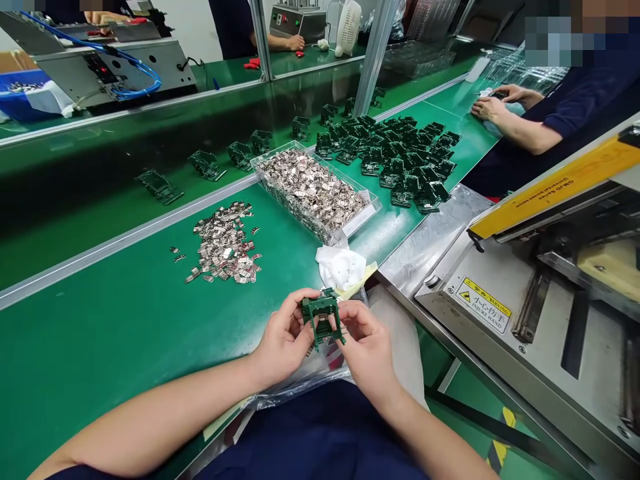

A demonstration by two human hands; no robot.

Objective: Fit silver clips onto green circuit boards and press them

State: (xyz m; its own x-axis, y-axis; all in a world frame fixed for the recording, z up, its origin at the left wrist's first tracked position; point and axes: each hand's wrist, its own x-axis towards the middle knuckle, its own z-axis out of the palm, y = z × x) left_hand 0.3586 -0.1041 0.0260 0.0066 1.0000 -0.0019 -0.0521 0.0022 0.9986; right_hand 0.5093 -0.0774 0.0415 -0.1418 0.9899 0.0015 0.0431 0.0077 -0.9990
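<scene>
A dark green plastic frame (324, 308) with a square opening is held between both hands, close to my body. My left hand (283, 340) grips its left side, thumb at the lower edge. From the right, my right hand (367, 343) pinches the other side, its thumb near the opening. Whether a small metal piece sits inside the frame I cannot tell. Just beyond the hands lies a crumpled white cloth (341, 268). A loose heap of small metal parts (227, 243) lies on the green tabletop to the left.
A clear plastic tray (345, 230) full of small metal parts stands ahead, with many green frames (395, 157) piled behind it. More frames line the moving-belt side (205, 165). A metal machine (500, 300) flanks me at right. Co-workers' hands (493, 107) show farther off.
</scene>
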